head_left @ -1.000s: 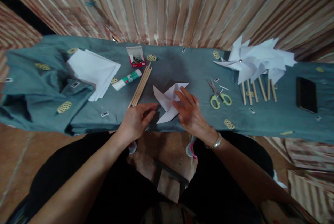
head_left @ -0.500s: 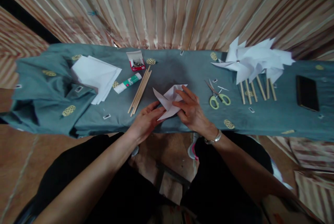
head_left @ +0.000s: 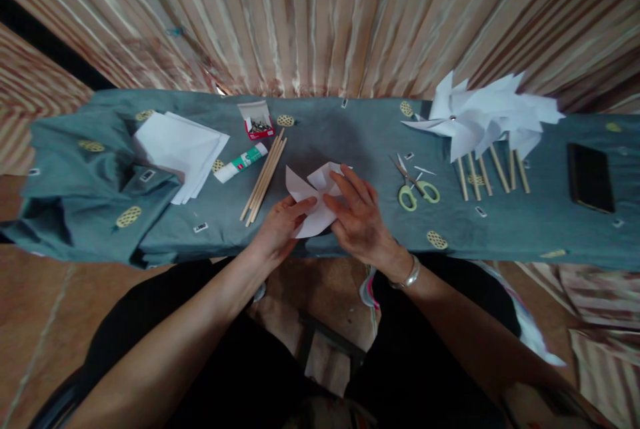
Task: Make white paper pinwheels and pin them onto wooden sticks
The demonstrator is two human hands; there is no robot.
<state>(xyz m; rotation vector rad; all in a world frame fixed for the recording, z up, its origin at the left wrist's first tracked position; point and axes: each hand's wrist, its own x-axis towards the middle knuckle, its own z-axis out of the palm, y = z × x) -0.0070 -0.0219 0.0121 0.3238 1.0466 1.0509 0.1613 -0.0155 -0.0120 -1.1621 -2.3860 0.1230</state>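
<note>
A white paper pinwheel head [head_left: 316,217], its blades curled toward the centre, is between my two hands above the front edge of the table. My left hand [head_left: 281,227] grips its lower left part, with the thumb on top near the centre. Across its right side lies my right hand [head_left: 361,217], thumb near the middle and fingers on the upper right blade. The undersides of the fingers are hidden. Left of the paper rest several thin wooden sticks [head_left: 264,179]. Green-handled scissors [head_left: 416,187] lie with blades parted, right of my right hand.
White paper sheets [head_left: 177,152] are stacked at left, near a glue stick [head_left: 241,163] and an open small box of metal fasteners [head_left: 259,123]. Several finished pinwheels [head_left: 463,112] on sticks lie at right, then a dark phone [head_left: 590,177]. Corrugated metal [head_left: 320,29] stands behind the cloth-covered table [head_left: 345,132].
The pinwheel head has turned slightly and shifted a little left and toward me. My left thumb has slid onto its centre area. My right fingers stay on its right side.
</note>
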